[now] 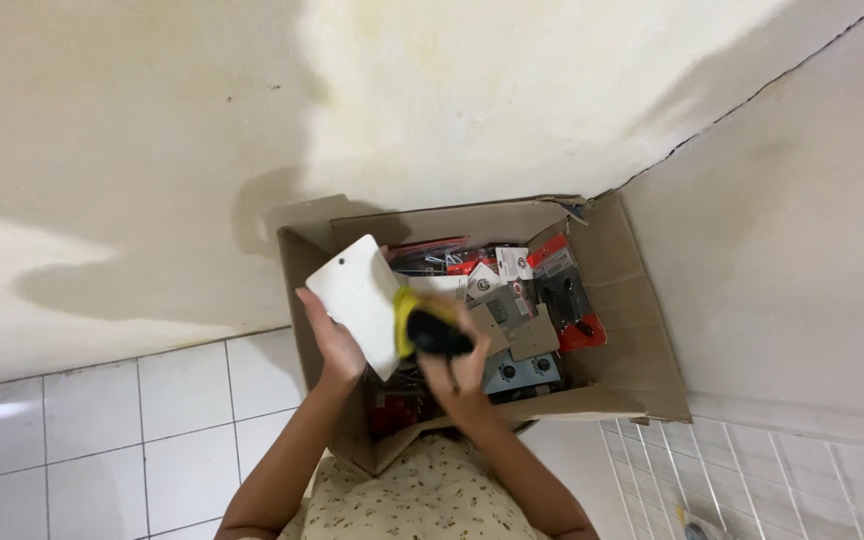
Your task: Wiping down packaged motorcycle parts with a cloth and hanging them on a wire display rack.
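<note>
The left hand (330, 340) gripped a white card (360, 298) by its edge, above an open cardboard box (632, 330). The right hand (452, 362) clasped a black and yellow tool (430, 326) against that card, packaged goods (537, 300) lying just beyond both hands.

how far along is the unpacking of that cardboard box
Done: the open brown cardboard box has its flaps spread. In hand: left hand holds a white flat card package; right hand grips its yellow-and-black item. Left: many red and grey carded packages remain inside.

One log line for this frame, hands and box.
left hand: holds white card | right hand: grips black-yellow tool | cardboard box: open, full
</note>
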